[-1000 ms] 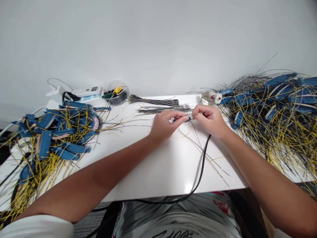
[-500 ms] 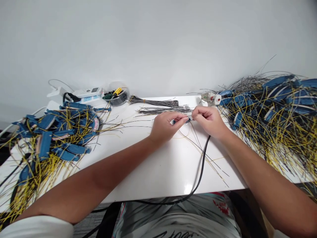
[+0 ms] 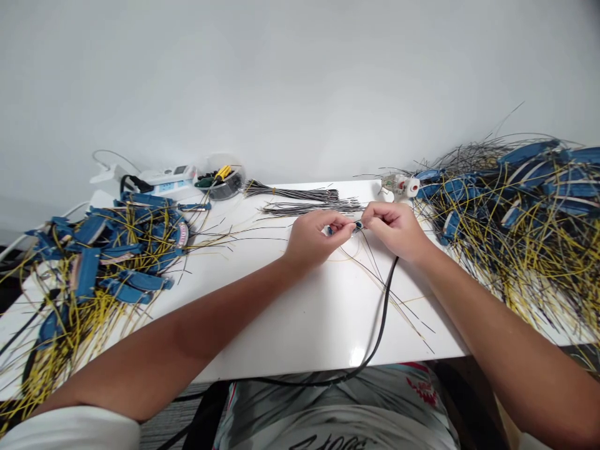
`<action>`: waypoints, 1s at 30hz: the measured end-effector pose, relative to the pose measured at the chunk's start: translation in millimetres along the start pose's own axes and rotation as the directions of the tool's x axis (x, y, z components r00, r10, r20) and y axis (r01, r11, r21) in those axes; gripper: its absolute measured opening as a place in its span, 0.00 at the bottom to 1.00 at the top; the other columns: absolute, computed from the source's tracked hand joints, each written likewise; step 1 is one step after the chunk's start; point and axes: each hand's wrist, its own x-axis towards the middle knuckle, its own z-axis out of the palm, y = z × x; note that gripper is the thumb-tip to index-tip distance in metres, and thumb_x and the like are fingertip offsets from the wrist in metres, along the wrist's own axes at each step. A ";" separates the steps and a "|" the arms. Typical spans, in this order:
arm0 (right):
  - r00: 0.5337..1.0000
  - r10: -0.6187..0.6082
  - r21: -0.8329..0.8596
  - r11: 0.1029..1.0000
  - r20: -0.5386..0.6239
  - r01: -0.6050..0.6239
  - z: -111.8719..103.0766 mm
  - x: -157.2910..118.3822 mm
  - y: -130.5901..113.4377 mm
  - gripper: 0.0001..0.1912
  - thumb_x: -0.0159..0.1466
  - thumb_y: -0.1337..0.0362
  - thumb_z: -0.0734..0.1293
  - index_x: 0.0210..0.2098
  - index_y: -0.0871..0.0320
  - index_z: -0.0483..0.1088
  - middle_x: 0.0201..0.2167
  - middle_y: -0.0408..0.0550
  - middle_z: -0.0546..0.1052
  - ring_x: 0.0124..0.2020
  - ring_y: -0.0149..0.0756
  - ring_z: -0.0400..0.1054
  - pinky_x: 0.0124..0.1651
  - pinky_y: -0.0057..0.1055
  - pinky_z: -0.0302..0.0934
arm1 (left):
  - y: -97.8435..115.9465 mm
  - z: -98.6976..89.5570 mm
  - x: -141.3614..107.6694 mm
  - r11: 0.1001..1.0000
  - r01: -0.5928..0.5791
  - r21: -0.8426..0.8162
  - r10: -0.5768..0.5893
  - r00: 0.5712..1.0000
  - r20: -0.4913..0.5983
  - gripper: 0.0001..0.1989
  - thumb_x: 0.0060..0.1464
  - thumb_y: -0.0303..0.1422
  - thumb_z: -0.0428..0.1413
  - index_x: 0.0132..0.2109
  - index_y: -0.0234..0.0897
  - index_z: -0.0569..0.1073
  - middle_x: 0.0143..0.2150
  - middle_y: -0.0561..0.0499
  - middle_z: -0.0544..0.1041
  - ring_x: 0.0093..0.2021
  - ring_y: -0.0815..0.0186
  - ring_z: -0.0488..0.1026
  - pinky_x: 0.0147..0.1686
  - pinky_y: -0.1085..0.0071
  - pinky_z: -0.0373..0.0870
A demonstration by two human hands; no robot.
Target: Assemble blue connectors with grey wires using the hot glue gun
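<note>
My left hand (image 3: 316, 237) pinches a slim blue plastic-looking piece (image 3: 359, 225) between both hands, seemingly steadying it for my right hand (image 3: 394, 228), fingertips closed at its end, any grip hidden. Thin dark straight wires (image 3: 304, 207) lie just beyond, presumably for reach.

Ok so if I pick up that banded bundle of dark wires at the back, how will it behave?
The bundle will probably lift as one, since a band seems to circle it left of its middle. It looks springy rather than limp, as most strands lie nearly straight. Its splayed ends may snag.
</note>
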 end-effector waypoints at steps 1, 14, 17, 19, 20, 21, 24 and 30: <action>1.000 0.000 -0.007 1.000 0.002 0.000 0.3 -0.2 0.4 0.09 0.63 0.69 0.65 0.26 0.57 0.71 0.23 0.41 0.69 0.28 0.32 0.60 0.33 0.32 0.52 | 0.3 -0.3 -0.2 1.000 0.001 -0.002 -0.001 1.000 0.001 0.05 0.59 0.31 0.64 0.34 0.41 0.82 0.30 0.56 0.82 0.32 0.69 0.75 0.39 0.69 0.69; 0.996 -0.068 -0.039 0.997 -0.060 0.066 -4.8 0.3 0.1 0.09 0.65 0.68 0.65 0.27 0.56 0.71 0.24 0.42 0.70 0.29 0.33 0.61 0.34 0.32 0.53 | -3.3 2.0 1.2 0.999 0.039 -0.004 -0.039 0.998 -0.041 0.09 0.61 0.40 0.67 0.47 0.46 0.86 0.37 0.53 0.84 0.37 0.65 0.76 0.42 0.67 0.73; 0.996 -0.064 -0.046 0.997 -0.064 0.061 -4.6 0.2 0.3 0.10 0.66 0.67 0.66 0.27 0.56 0.71 0.25 0.42 0.71 0.29 0.33 0.62 0.34 0.33 0.53 | -3.6 2.0 1.7 0.999 0.044 0.012 -0.044 0.998 -0.041 0.07 0.62 0.40 0.67 0.45 0.46 0.86 0.37 0.52 0.85 0.38 0.64 0.77 0.43 0.66 0.74; 0.996 -0.057 -0.056 0.997 -0.069 0.053 -4.5 0.0 0.2 0.11 0.66 0.66 0.66 0.27 0.57 0.71 0.25 0.42 0.70 0.29 0.33 0.61 0.33 0.33 0.52 | -3.7 2.1 2.2 0.999 0.046 0.007 -0.046 0.998 -0.042 0.05 0.62 0.39 0.66 0.43 0.45 0.86 0.37 0.53 0.85 0.38 0.64 0.76 0.44 0.65 0.74; 0.996 -0.054 -0.067 0.997 -0.071 0.049 -4.6 -0.2 0.0 0.11 0.67 0.65 0.66 0.27 0.57 0.71 0.25 0.42 0.70 0.28 0.32 0.60 0.33 0.33 0.51 | -3.8 2.1 2.3 0.999 0.046 0.000 -0.045 0.998 -0.043 0.05 0.62 0.38 0.66 0.42 0.45 0.86 0.37 0.53 0.85 0.38 0.64 0.76 0.44 0.65 0.73; 0.996 -0.050 -0.082 0.996 -0.072 0.044 -4.8 -0.4 -0.3 0.11 0.67 0.64 0.67 0.27 0.57 0.71 0.24 0.42 0.69 0.28 0.32 0.59 0.32 0.33 0.50 | -3.7 2.0 2.5 0.999 0.046 -0.009 -0.046 0.998 -0.043 0.04 0.62 0.38 0.66 0.42 0.45 0.85 0.37 0.54 0.85 0.38 0.64 0.76 0.44 0.65 0.73; 0.997 -0.040 -0.127 0.991 -0.066 0.032 -5.7 -1.2 -1.3 0.11 0.68 0.62 0.68 0.28 0.57 0.72 0.23 0.41 0.66 0.26 0.31 0.56 0.30 0.33 0.48 | -2.9 1.5 2.5 0.998 0.054 -0.028 -0.055 0.998 -0.038 0.04 0.61 0.36 0.66 0.43 0.44 0.85 0.38 0.54 0.85 0.39 0.65 0.76 0.43 0.65 0.71; 0.996 -0.017 -0.127 0.992 -0.082 0.007 -5.5 -1.8 -1.5 0.12 0.68 0.61 0.69 0.29 0.57 0.74 0.23 0.42 0.66 0.26 0.31 0.54 0.30 0.33 0.46 | -1.2 -1.2 2.4 0.996 0.084 -0.032 -0.084 0.996 -0.013 0.05 0.62 0.35 0.63 0.42 0.43 0.84 0.39 0.53 0.84 0.42 0.64 0.75 0.37 0.67 0.67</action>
